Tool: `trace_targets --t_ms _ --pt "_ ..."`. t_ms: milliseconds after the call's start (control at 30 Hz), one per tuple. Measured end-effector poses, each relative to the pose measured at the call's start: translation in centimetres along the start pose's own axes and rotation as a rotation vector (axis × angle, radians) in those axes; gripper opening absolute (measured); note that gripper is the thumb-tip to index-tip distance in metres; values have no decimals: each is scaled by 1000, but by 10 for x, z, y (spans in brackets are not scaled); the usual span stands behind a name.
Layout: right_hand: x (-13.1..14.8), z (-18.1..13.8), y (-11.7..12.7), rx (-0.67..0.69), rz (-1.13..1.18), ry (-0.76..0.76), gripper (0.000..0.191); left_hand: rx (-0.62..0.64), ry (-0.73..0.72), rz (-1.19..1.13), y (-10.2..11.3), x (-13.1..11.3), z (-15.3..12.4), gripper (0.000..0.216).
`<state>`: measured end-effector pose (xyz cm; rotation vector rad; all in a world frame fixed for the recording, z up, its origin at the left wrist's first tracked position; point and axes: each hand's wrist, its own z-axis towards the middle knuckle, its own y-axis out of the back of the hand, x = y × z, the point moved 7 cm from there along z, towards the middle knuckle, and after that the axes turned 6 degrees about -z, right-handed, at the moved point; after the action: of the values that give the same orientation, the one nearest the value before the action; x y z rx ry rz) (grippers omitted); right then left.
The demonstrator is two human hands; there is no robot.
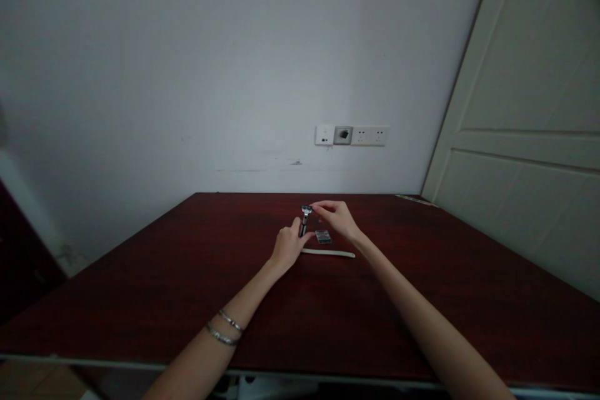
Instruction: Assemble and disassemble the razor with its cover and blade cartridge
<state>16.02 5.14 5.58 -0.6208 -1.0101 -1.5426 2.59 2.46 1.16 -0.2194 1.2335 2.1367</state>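
My left hand (285,245) is closed around the handle of a razor (304,224), held upright with its head uppermost, at the centre of the frame. My right hand (340,219) has its fingers narrowed at the right edge of the razor head; I cannot tell whether they grip it.

Container: a small clear case (323,237) lies right of the handle, below my right hand; its contents are too small to identify. A narrow white strip (330,253) lies just below the case, its left end beside my left hand, on the dark red tabletop (140,281). Wall sockets (370,135) sit right of upper centre.
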Motion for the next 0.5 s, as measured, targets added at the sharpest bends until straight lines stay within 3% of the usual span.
trace_targets --t_ms 500 --pt "0 0 -1 -9 -21 -11 32 33 19 50 -2 -1 -1 33"
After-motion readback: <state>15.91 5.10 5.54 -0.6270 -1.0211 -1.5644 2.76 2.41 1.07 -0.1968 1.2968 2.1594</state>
